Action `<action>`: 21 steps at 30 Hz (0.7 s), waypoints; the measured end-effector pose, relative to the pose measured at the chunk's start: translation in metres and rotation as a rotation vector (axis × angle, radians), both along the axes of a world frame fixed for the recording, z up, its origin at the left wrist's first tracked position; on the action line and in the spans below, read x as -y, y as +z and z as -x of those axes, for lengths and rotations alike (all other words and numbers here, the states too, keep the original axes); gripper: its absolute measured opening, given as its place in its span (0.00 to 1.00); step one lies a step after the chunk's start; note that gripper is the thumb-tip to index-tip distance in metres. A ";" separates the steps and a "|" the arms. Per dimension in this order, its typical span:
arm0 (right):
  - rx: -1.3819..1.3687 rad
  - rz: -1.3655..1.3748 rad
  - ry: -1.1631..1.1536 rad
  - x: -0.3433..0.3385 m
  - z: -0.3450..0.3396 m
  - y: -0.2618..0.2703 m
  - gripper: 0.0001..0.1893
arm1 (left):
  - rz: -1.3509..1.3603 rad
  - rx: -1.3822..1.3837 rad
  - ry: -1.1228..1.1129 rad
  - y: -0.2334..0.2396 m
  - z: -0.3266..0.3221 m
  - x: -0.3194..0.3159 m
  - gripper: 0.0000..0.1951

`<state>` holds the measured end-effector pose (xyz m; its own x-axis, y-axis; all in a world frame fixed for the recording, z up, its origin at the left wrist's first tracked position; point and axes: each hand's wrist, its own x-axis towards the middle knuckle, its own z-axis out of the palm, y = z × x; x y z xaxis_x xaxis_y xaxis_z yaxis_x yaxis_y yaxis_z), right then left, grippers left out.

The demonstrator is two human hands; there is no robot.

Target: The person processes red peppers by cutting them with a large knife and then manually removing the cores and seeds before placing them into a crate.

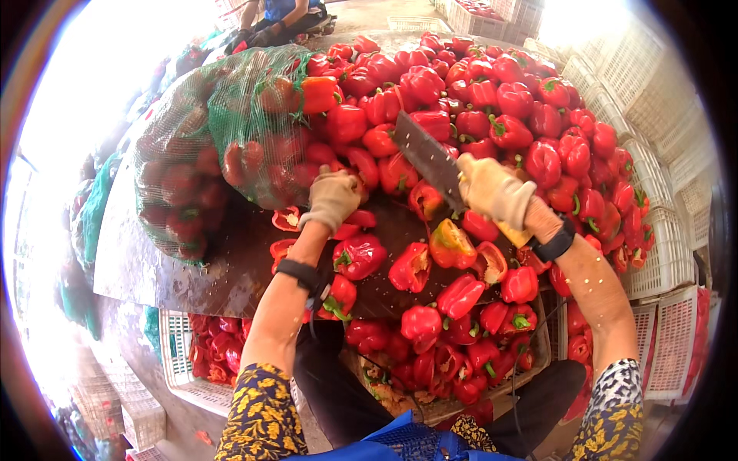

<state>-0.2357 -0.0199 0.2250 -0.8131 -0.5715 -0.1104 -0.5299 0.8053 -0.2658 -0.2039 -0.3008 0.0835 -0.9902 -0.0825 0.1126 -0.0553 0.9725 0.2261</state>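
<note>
My right hand [493, 187], in a cream glove, grips a cleaver with a broad dark blade [426, 155] and a yellow handle [513, 235]. Pale seeds stick to the blade, which slants up and left over the bell pepper pile. Also gloved, my left hand [331, 199] has curled fingers against red peppers at the pile's near edge, beside a green mesh sack [256, 127]. Whether it grasps one is hidden. Between my forearms lie a cut orange-red pepper [452, 243], a hollow red half [410, 267] and a whole red pepper [360, 256].
Red bell peppers [516, 101] are heaped across the dark table [230, 282]. Below its edge, a crate of peppers [444, 412] sits between my knees, and a white crate [202, 392] stands left. Stacked crates [651, 253] line the right. Another person [282, 14] sits at the far side.
</note>
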 end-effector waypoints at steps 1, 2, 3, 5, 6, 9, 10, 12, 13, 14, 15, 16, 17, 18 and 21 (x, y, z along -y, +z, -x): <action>0.058 -0.031 -0.067 -0.002 0.004 0.012 0.09 | -0.040 0.009 -0.007 0.004 -0.009 0.001 0.13; 0.057 -0.031 -0.075 -0.006 0.007 0.018 0.08 | -0.135 0.082 -0.045 0.012 -0.008 0.008 0.15; 0.051 -0.027 -0.080 -0.008 0.010 0.022 0.08 | -0.089 0.066 -0.021 0.032 -0.006 -0.001 0.15; 0.116 -0.024 -0.113 -0.017 0.015 0.017 0.08 | -0.010 0.037 0.009 0.060 0.003 -0.029 0.16; 0.173 -0.001 -0.147 -0.013 0.010 0.019 0.08 | -0.035 -0.151 -0.178 0.044 0.012 -0.029 0.23; 0.234 -0.013 -0.157 -0.008 0.006 0.018 0.08 | 0.169 0.053 -0.210 0.007 0.047 -0.043 0.24; 0.238 0.013 -0.165 -0.011 0.004 0.015 0.08 | 0.176 0.169 -0.145 0.001 0.060 -0.049 0.34; 0.224 0.033 -0.171 -0.018 0.001 0.011 0.08 | 0.109 0.041 -0.123 -0.006 0.059 -0.054 0.37; 0.206 0.026 -0.168 -0.021 0.000 0.008 0.07 | 0.075 -0.024 -0.112 -0.003 0.057 -0.058 0.39; 0.188 0.018 -0.163 -0.024 -0.001 0.005 0.07 | -0.043 0.117 -0.065 0.001 0.061 -0.065 0.43; 0.165 0.008 -0.161 -0.026 -0.002 0.004 0.07 | -0.110 0.183 -0.068 0.008 0.067 -0.071 0.43; 0.246 0.034 -0.202 -0.024 -0.006 0.007 0.07 | -0.182 0.259 -0.062 0.012 0.072 -0.075 0.43; 0.237 -0.004 -0.203 -0.023 -0.008 0.004 0.07 | -0.255 0.334 -0.056 0.014 0.073 -0.078 0.44; 0.232 -0.030 -0.191 -0.021 -0.010 -0.001 0.07 | -0.277 0.343 -0.105 0.013 0.068 -0.068 0.45; 0.292 -0.047 -0.169 -0.018 -0.021 0.002 0.08 | 0.089 0.309 -0.164 0.021 0.017 -0.080 0.44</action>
